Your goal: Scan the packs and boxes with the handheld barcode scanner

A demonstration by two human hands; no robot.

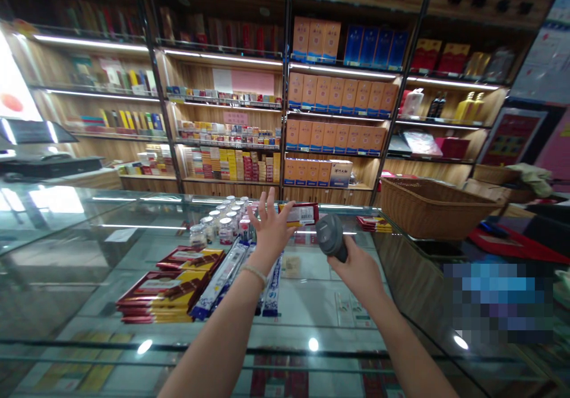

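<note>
My left hand (273, 233) reaches forward over the glass counter, pinching the left end of a red and yellow chocolate bar (305, 214) between thumb and forefinger. Its other fingers are spread. A white label with a barcode shows on the bar. In my right hand (360, 265) is a dark grey barcode scanner (330, 237), its head close to the bar's lower right. Stacked chocolate bars (169, 288) lie left of my left arm. Long blue and white packets (222, 276) lie beneath that arm, partly hidden. Several small lidded jars (218, 220) stand behind them.
A brown wicker basket (436, 208) stands on the right, beside a small pile of red and yellow bars (374, 224). A white paper (120, 235) lies at left. Shelves with orange boxes (338, 95) and other packages fill the back wall.
</note>
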